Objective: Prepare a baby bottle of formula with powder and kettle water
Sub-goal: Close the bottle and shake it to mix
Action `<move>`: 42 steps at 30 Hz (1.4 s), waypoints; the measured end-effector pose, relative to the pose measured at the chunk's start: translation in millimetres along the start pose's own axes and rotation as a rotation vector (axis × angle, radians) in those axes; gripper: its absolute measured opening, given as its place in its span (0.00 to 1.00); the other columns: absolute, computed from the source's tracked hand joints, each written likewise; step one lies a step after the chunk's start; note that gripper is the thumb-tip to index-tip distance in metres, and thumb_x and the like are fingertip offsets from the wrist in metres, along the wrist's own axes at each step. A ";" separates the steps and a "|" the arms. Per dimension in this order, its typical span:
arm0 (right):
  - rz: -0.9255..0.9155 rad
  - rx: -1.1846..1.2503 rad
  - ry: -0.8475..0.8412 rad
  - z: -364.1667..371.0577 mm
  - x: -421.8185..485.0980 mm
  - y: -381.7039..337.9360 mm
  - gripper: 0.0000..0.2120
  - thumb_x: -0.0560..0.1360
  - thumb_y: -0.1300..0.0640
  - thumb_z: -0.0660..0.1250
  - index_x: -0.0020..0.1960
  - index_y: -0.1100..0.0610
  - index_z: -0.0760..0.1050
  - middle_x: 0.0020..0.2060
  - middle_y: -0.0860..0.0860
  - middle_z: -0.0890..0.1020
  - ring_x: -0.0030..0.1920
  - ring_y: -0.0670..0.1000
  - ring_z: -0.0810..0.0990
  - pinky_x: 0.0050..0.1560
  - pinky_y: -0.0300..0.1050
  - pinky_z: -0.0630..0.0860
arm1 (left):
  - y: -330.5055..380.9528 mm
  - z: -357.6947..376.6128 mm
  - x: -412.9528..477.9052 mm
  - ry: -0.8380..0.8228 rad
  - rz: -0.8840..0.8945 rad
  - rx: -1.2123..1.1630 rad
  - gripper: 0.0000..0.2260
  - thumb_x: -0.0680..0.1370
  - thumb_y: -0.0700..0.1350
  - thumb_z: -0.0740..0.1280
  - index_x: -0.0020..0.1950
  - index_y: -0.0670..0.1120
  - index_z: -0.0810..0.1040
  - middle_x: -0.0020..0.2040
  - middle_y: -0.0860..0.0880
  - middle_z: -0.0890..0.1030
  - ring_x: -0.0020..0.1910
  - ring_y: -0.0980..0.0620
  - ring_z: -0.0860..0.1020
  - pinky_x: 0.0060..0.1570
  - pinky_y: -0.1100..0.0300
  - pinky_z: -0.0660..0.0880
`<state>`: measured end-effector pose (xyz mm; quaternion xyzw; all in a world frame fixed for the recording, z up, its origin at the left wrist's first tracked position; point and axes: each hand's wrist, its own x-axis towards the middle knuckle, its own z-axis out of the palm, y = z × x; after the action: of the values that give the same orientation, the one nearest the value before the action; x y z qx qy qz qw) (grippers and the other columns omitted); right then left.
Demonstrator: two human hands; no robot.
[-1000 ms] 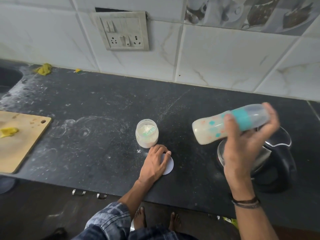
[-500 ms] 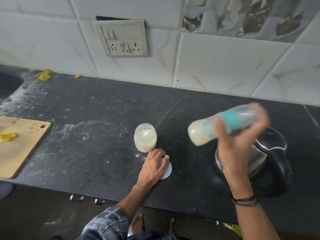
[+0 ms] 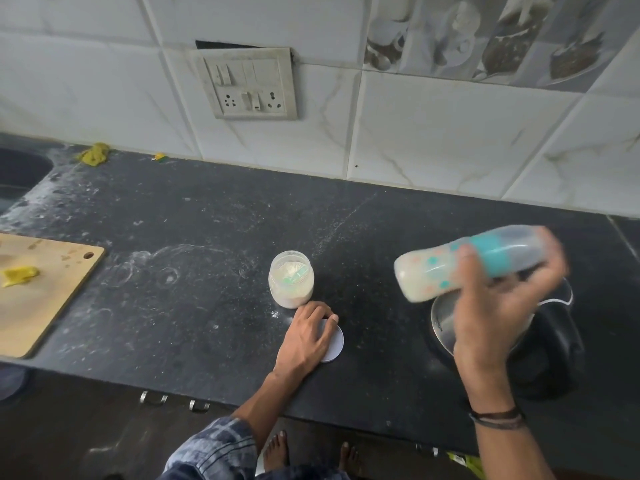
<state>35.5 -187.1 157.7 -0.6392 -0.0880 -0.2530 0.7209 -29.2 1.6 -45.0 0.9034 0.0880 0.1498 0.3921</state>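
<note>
From the head camera, the right hand [image 3: 498,306] is clenched around a baby bottle [image 3: 467,263], held nearly sideways in the air above the open kettle [image 3: 540,344], which sits at the right end of the dark surface [image 3: 194,306]. The bottle's base points left and its teal collar and clear cap point right; milky liquid fills the lower part, and both bottle and fingers are blurred. The left hand [image 3: 306,336] lies flat, palm down, on a round white lid [image 3: 334,341] on the surface, pressing on it rather than gripping it. Just behind that hand stands an open jar of formula powder [image 3: 291,278], upright, with a greenish scoop inside. A wooden cutting board [image 3: 38,292] lies well apart at the left edge, with a yellow scrap on it. A switch panel [image 3: 247,84] is set in the tiled wall.
</note>
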 end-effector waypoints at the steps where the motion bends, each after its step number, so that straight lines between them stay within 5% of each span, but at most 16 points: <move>1: -0.020 0.042 0.077 -0.1 1.5 -2.8 0.33 0.79 0.67 0.70 0.75 0.66 0.54 0.62 0.47 0.75 0.55 0.43 0.82 0.55 0.40 0.79 | -0.1 0.1 0.5 0.001 -0.001 0.003 0.04 0.84 0.44 0.64 0.51 0.46 0.78 0.52 0.56 0.78 0.56 0.59 0.71 0.61 0.74 0.61; 3: -0.026 0.062 0.133 -0.9 4.8 -1.6 0.33 0.80 0.65 0.70 0.76 0.67 0.52 0.64 0.47 0.76 0.56 0.44 0.82 0.56 0.42 0.80 | -1.0 0.9 0.1 0.005 -0.006 0.001 0.05 0.84 0.44 0.64 0.51 0.47 0.78 0.52 0.56 0.77 0.56 0.59 0.71 0.61 0.74 0.61; 7: 0.066 -0.105 -0.229 0.7 2.3 8.0 0.36 0.72 0.58 0.78 0.73 0.55 0.62 0.60 0.41 0.78 0.54 0.46 0.83 0.52 0.42 0.81 | -0.9 0.3 -1.3 -0.001 0.003 -0.006 0.04 0.84 0.44 0.65 0.51 0.47 0.78 0.52 0.56 0.78 0.56 0.59 0.71 0.61 0.73 0.61; 9: 0.016 -0.067 -0.187 1.1 -0.4 3.5 0.35 0.73 0.62 0.76 0.72 0.55 0.60 0.59 0.36 0.78 0.54 0.43 0.82 0.52 0.39 0.80 | -0.1 0.2 -0.8 -0.003 0.004 -0.007 0.04 0.84 0.44 0.64 0.51 0.47 0.78 0.52 0.56 0.78 0.56 0.59 0.71 0.61 0.73 0.61; 13: -0.036 0.038 0.034 5.8 5.2 -0.2 0.35 0.79 0.65 0.71 0.75 0.65 0.52 0.62 0.47 0.73 0.56 0.44 0.81 0.55 0.40 0.80 | -1.3 0.3 0.2 0.000 0.003 -0.003 0.05 0.84 0.44 0.64 0.51 0.46 0.78 0.52 0.55 0.78 0.56 0.59 0.71 0.61 0.73 0.61; 18: 0.077 -0.186 -0.401 7.1 1.7 14.5 0.37 0.73 0.52 0.78 0.75 0.52 0.60 0.60 0.37 0.75 0.55 0.48 0.82 0.52 0.45 0.82 | -2.7 1.0 -0.7 -0.001 -0.002 -0.011 0.04 0.84 0.45 0.65 0.52 0.47 0.79 0.53 0.57 0.77 0.56 0.58 0.71 0.61 0.74 0.60; 23: 0.022 0.007 -0.064 15.1 -3.7 3.0 0.37 0.78 0.60 0.72 0.76 0.61 0.52 0.63 0.46 0.71 0.57 0.41 0.80 0.55 0.38 0.79 | -1.1 -0.4 0.5 0.005 0.011 -0.011 0.05 0.84 0.44 0.64 0.51 0.46 0.78 0.52 0.55 0.78 0.56 0.59 0.71 0.61 0.74 0.60; 28: 0.091 -0.333 -0.515 5.2 -4.4 18.4 0.37 0.74 0.53 0.77 0.76 0.47 0.62 0.56 0.28 0.74 0.52 0.45 0.81 0.52 0.55 0.83 | -3.2 0.7 -0.2 0.002 0.005 -0.026 0.05 0.84 0.45 0.64 0.51 0.46 0.78 0.52 0.55 0.78 0.56 0.58 0.71 0.61 0.74 0.61; 34: 0.014 -0.053 -0.140 10.8 -13.1 12.4 0.34 0.76 0.59 0.73 0.75 0.56 0.57 0.62 0.47 0.73 0.54 0.43 0.80 0.52 0.40 0.80 | -4.5 2.4 0.4 -0.006 -0.008 -0.016 0.05 0.84 0.46 0.63 0.51 0.48 0.78 0.53 0.56 0.78 0.57 0.57 0.72 0.61 0.73 0.62; 38: 0.153 -0.167 -0.379 9.4 -10.8 18.3 0.33 0.75 0.58 0.77 0.73 0.47 0.64 0.56 0.37 0.76 0.51 0.47 0.82 0.49 0.51 0.83 | -6.5 2.8 -0.8 -0.005 -0.010 -0.023 0.05 0.84 0.46 0.64 0.52 0.48 0.78 0.53 0.56 0.78 0.57 0.57 0.72 0.61 0.73 0.61; 42: 0.085 0.041 -0.040 12.7 -3.7 4.4 0.33 0.78 0.67 0.71 0.76 0.59 0.57 0.60 0.46 0.74 0.52 0.40 0.81 0.51 0.37 0.79 | -4.1 2.1 0.6 -0.010 -0.013 -0.019 0.06 0.84 0.47 0.63 0.51 0.48 0.78 0.53 0.56 0.78 0.57 0.58 0.72 0.61 0.73 0.62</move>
<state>36.9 -173.6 154.3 -0.6323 -0.0805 -0.2076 0.7420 -28.1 3.2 -49.2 0.8998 0.0907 0.1435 0.4019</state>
